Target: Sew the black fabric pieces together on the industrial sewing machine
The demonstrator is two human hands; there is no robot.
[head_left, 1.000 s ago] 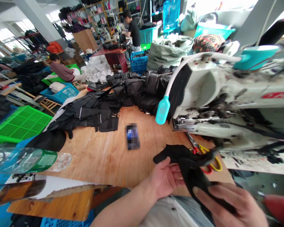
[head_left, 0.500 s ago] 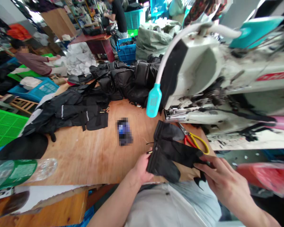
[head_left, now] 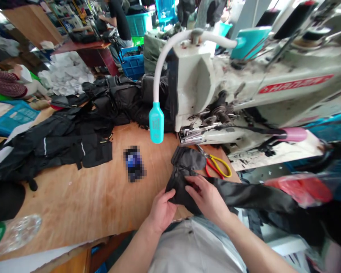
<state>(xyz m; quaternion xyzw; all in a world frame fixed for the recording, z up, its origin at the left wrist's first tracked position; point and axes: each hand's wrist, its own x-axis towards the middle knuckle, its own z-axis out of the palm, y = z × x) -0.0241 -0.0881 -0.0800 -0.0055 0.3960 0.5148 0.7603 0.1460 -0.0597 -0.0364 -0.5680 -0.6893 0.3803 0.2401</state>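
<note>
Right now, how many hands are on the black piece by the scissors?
2: the left hand at the left edge of the black piece, thumb on top, and the right hand on it, further right. Some fingers are hidden; no third hand shows.

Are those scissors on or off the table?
On: the scissors lie on the wooden table; the left hand and right hand touch black fabric.

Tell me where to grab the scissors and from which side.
Take the scissors by the yellow handle, coming from the right, on the person's side. They lie flat with both handle loops toward the person and the blades pointing away toward the sewing machine. The black cloth crowds the red handle, so the yellow one looks easier to reach.
</note>
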